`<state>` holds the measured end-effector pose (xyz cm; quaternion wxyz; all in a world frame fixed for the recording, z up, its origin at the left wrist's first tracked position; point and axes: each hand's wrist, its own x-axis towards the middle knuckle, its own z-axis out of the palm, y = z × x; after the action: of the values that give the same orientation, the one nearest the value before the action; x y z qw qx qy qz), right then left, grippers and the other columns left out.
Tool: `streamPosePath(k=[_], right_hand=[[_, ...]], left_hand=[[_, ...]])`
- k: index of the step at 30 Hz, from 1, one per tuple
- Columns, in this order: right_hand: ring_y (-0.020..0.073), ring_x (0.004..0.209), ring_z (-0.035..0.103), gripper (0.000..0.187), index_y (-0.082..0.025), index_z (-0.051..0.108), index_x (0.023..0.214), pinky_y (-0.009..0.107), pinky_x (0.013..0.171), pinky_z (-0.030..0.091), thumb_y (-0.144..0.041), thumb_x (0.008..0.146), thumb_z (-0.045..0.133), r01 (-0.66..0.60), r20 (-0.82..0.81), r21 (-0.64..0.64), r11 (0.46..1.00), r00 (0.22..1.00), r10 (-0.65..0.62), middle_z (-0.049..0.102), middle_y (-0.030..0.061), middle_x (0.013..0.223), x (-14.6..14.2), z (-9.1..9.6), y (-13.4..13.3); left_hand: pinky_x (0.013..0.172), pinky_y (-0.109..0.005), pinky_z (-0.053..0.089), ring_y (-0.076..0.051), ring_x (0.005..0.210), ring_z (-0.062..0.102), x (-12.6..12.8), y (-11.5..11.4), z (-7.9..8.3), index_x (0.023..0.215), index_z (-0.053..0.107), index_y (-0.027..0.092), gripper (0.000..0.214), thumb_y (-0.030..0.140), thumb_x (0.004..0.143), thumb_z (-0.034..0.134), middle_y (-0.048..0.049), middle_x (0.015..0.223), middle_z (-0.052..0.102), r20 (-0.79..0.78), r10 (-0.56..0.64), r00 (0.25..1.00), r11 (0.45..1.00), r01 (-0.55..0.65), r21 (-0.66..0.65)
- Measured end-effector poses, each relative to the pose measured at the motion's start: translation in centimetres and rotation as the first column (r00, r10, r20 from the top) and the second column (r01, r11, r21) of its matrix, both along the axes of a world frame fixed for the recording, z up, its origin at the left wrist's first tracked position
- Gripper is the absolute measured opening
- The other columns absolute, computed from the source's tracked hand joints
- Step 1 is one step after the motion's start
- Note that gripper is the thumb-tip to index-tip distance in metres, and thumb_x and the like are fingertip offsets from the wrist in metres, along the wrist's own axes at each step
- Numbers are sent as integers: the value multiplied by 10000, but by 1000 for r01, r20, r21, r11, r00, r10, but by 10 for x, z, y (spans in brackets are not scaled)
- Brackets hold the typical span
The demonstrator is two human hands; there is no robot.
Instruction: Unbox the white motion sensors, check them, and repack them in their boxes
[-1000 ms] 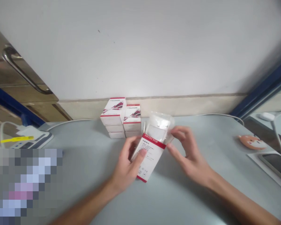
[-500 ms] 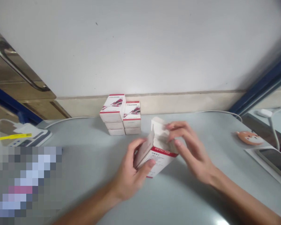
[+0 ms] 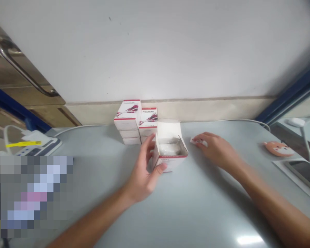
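Note:
My left hand (image 3: 146, 175) grips a white-and-red cardboard box (image 3: 174, 163) by its left side, thumb on the front face. The box's lid flap stands up at the back, and inside lies something wrapped in clear plastic (image 3: 169, 149). To the right of the box, my right hand (image 3: 213, 148) pinches a small whitish packet (image 3: 193, 140), low over the table; its contents are too small to make out. Several closed boxes of the same print (image 3: 127, 112) are stacked just behind the open one, against the wall.
On the right lie an orange-and-white animal-faced object (image 3: 279, 149) and a phone (image 3: 303, 172) on a white sheet. A power strip (image 3: 42, 147) with plugs sits at the left. A white cable (image 3: 79, 130) runs along the table's (image 3: 196, 213) back edge.
My right hand has left the box's opening and moved right with a small whitish packet. My left hand has brought the box upright and farther back, close to the stack.

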<state>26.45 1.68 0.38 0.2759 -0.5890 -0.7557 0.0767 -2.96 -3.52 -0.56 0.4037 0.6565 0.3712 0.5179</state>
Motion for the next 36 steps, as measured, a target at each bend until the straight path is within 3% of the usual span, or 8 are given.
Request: streamPosePath(k=[3, 5, 9, 17, 23, 28, 33, 36], right_hand=[[273, 946, 750, 102, -331, 762, 1053, 470, 895, 601, -363, 965, 721, 58, -374, 195, 979, 927, 20, 793, 24, 1085, -30, 38, -28], [258, 990, 752, 139, -357, 732, 1109, 445, 924, 613, -342, 971, 734, -4, -536, 326, 945, 823, 188, 779, 14, 1120, -59, 68, -50], [218, 867, 746, 172, -357, 743, 1075, 365, 743, 598, -227, 991, 668, -315, -241, 345, 884, 881, 408, 777, 4, 1112, -100, 98, -71], [178, 677, 675, 179, -298, 771, 1001, 327, 635, 494, -180, 981, 637, -265, 13, 293, 919, 962, 273, 777, 12, 986, -90, 94, -54], [167, 775, 689, 261, -252, 787, 961, 334, 728, 524, -116, 1016, 571, -342, 41, 179, 922, 939, 341, 771, 19, 1037, -93, 100, -48], [253, 1003, 689, 286, -242, 800, 947, 423, 889, 549, -99, 1020, 563, -440, 122, 165, 883, 897, 425, 766, 46, 952, -100, 99, -43], [328, 1447, 507, 300, -305, 727, 1312, 525, 1108, 495, -276, 1078, 543, -438, 133, 283, 853, 899, 418, 562, 93, 1556, -86, 99, -41], [323, 1346, 595, 396, -314, 634, 1449, 520, 1099, 505, -385, 1068, 552, -215, -7, 368, 905, 972, 234, 627, 113, 1462, -44, 83, -22]], left_hand=[[1165, -456, 489, -316, 1486, 480, 1, 2, 5, 1629, 308, 396, 741, 387, 990, 683, -84, 1648, 451, -6, -42, 999, 999, 42, 27], [1169, -459, 486, -314, 1494, 473, 1, 2, 7, 1627, 300, 386, 735, 388, 996, 677, -88, 1654, 442, -40, -51, 998, 998, 51, 21], [1119, -475, 528, -319, 1413, 556, -1, 3, 7, 1617, 317, 341, 682, 398, 1018, 638, -125, 1571, 518, -80, -88, 993, 996, 90, 26], [1205, -463, 463, -328, 1541, 419, -4, 6, 1, 1657, 239, 365, 733, 439, 1032, 613, -98, 1704, 364, -50, -86, 995, 994, 90, 70], [1220, -531, 410, -362, 1545, 389, -7, 10, -8, 1663, 243, 385, 733, 379, 1035, 622, -93, 1717, 327, -65, -120, 991, 978, 129, 166], [1214, -532, 419, -361, 1558, 362, -6, 12, -10, 1652, 271, 395, 730, 374, 1024, 644, -74, 1715, 332, -30, -130, 991, 976, 133, 172], [1175, -518, 461, -341, 1507, 442, -5, 16, -9, 1655, 247, 367, 707, 376, 1045, 604, -98, 1638, 436, 59, -132, 989, 982, 123, 142], [1164, -515, 468, -330, 1461, 497, -6, 16, -7, 1641, 255, 343, 724, 364, 1026, 637, -116, 1593, 482, 54, -119, 991, 984, 110, 140]])
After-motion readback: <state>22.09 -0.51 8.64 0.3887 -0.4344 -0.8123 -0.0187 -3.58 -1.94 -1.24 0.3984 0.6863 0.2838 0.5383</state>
